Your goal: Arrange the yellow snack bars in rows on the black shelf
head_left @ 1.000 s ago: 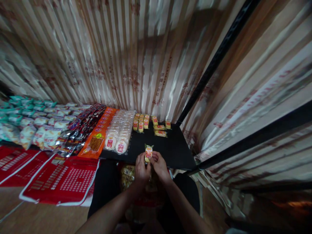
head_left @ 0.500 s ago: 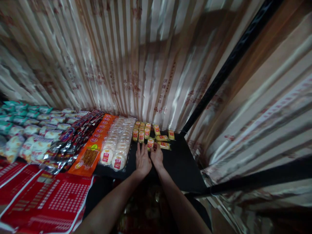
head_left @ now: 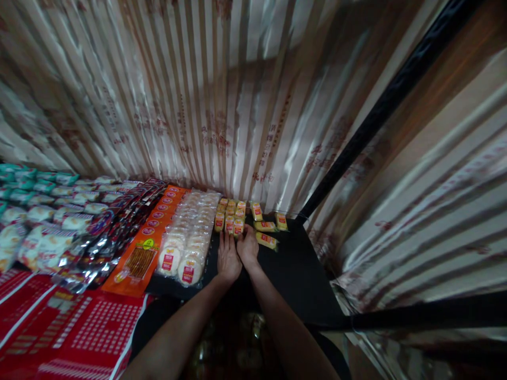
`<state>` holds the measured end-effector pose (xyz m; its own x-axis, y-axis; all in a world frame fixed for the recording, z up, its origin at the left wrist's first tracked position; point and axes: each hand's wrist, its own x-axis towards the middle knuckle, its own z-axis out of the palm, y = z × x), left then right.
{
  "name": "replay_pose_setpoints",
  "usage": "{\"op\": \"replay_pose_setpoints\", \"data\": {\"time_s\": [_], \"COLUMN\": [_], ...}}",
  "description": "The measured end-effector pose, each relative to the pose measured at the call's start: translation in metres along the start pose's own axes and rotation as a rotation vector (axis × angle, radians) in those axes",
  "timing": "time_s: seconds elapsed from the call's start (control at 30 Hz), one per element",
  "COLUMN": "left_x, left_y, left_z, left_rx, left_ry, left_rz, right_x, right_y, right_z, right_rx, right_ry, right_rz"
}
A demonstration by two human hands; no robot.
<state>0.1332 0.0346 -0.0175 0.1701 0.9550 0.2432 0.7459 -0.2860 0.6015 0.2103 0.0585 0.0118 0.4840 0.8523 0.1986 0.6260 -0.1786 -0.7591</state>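
Observation:
Small yellow wrapped snack packs with red labels stand in short rows at the back of a black shelf. My left hand lies flat before the rows, fingers stretched forward and its tips at the front of the middle pack. Beside it, my right hand has its fingers curled at the front right snack pack, partly covering its lower edge. Several loose yellow packs, among them a lying pack, are scattered right of the rows.
Left of the yellow packs lie clear-wrapped round rice crackers, an orange snack bag, dark shiny packets, and white and green packets. Red printed sheeting hangs in front. A black post and pleated sheeting border the shelf.
The yellow pack at my right hand has moved left and back against the front row. Both hands have shifted slightly left with it.

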Motion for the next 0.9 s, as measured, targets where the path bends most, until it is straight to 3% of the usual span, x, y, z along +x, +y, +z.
{"op": "replay_pose_setpoints", "data": {"time_s": [0.4, 0.9], "left_x": [-0.002, -0.001], "left_y": [-0.010, -0.018], "left_z": [0.008, 0.016], "left_rx": [-0.004, 0.065], "left_ry": [0.043, 0.072], "left_rz": [0.065, 0.112], "right_x": [0.009, -0.009], "right_y": [0.006, 0.018], "right_z": [0.004, 0.018], "right_rx": [-0.055, 0.058], "right_ry": [0.064, 0.063], "right_rz": [0.007, -0.178]}}
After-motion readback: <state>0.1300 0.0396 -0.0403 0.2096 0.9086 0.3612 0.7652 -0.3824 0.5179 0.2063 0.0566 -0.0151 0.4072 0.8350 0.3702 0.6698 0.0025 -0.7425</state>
